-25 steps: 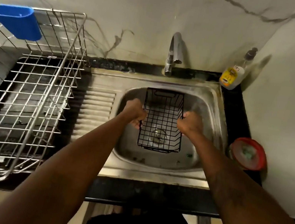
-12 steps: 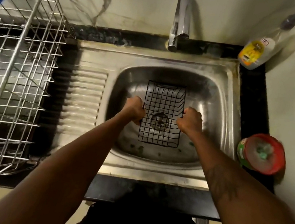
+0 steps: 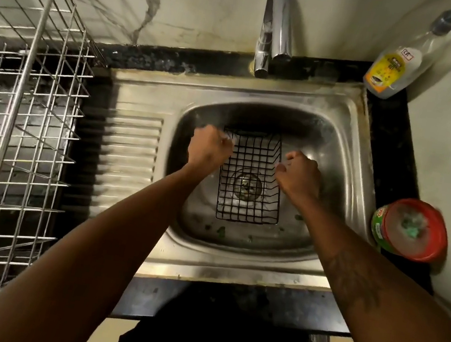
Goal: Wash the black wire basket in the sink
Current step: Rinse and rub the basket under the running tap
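The black wire basket (image 3: 250,187) sits low in the bowl of the steel sink (image 3: 232,264), open side up, over the drain. My left hand (image 3: 208,150) is closed on the basket's left rim near its far corner. My right hand (image 3: 299,174) is closed on the right rim. The chrome tap (image 3: 275,24) stands behind the bowl, and I see no water running from it.
A large silver wire dish rack (image 3: 18,118) fills the counter on the left. A yellow-labelled soap bottle (image 3: 393,67) stands at the back right corner. A red tub of green cleaning paste (image 3: 411,229) sits on the right ledge. Walls close in behind and on the right.
The view has dropped closer to the sink. The basket has gone lower into the bowl, over the drain, and both hands have slid toward its far end.
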A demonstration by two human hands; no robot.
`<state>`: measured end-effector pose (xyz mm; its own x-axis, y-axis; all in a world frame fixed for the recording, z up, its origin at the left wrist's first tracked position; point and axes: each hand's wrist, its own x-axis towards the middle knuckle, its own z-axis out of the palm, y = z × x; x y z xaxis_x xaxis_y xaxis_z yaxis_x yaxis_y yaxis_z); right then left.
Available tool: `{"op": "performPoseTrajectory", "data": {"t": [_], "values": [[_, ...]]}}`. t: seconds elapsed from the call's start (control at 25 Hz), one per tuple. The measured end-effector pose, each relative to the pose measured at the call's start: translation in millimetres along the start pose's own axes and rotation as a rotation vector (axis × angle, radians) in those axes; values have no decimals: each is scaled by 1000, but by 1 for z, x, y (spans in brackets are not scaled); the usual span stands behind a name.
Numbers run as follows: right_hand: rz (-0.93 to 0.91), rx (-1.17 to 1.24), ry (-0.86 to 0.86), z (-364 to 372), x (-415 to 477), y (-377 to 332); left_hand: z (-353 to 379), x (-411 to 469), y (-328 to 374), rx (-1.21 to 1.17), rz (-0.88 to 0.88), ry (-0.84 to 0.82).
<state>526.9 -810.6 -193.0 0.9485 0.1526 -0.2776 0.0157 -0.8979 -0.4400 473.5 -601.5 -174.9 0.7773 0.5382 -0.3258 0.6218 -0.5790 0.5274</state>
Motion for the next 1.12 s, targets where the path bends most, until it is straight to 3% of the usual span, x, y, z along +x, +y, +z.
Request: {"op": "performPoseTrajectory", "data": {"t": [0.12, 0.32, 0.56, 0.76, 0.88, 1.0, 1.12], "values": [[-83, 55, 53, -6, 2, -9, -25, 17, 48, -181, 148, 206], [-32, 164, 37, -2, -6, -21, -27, 43, 101, -265, 216, 228], [-52, 193, 57, -3, -5, -17, -26, 60, 114, -286, 60, 184], [-68, 215, 62, -4, 0, -14, -38, 70, 122, -298, 5, 298], [-75, 226, 76, -1, 4, -12, -36, 77, 127, -584, -163, 223], [-78, 236, 76, 0, 5, -11, -46, 75, 119, -1114, -440, -79], [-71, 249, 80, 1, 7, -7, -54, 80, 104, -1033, -422, -151]]}}
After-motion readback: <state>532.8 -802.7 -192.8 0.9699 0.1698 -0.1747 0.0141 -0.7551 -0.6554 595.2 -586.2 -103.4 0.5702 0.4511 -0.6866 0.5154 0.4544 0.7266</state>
